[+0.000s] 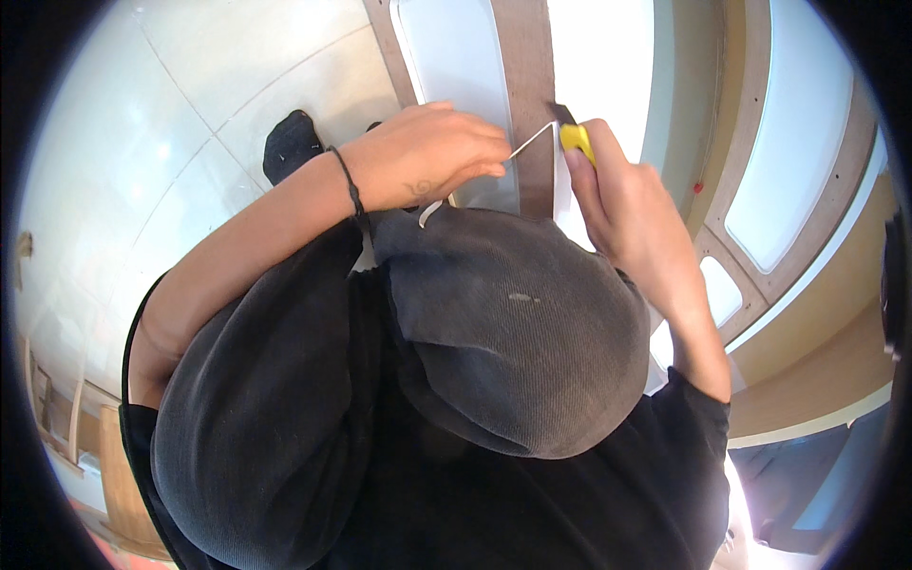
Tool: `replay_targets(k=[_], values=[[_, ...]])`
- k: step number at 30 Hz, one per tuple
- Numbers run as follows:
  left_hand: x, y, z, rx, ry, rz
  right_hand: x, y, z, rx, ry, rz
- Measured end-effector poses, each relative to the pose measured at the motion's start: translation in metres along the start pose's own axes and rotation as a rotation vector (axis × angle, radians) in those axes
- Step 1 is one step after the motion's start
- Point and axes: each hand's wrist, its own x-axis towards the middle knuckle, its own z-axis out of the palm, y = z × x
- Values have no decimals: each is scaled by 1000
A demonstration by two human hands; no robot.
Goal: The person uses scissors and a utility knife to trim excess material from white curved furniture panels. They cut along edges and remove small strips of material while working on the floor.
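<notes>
My right hand (632,204) grips a yellow utility knife (576,142), its dark blade pointing up and to the left. My left hand (432,152) is closed in a pinch on a thin white strip (532,141). The strip stretches taut from my left fingers toward the blade, and another bit of it curls out below that hand. Both hands are over a brown-framed panel (529,66) with a pale inset, just beyond my knees. Whether the blade touches the strip or the panel's edge, I cannot tell.
Pale floor tiles (190,123) spread out at the left, with my dark-covered foot (292,142) on them. Another brown-framed panel (750,114) with pale insets curves along the right. A wooden piece (128,484) stands at the lower left. My dark trouser knees (518,332) fill the middle.
</notes>
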Motion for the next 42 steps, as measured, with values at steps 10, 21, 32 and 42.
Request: replay_targets(k=[10,21,32,42], values=[[-4,6,-8,-137,168,-139,-13,5,8,69,145,-3],[22,11,5,-90,393,9,-9,3,17,-48,167,12],[22,8,2,-144,358,28,-8,1,20,-91,200,14],[21,7,0,-137,312,12,-4,3,18,-52,199,25]])
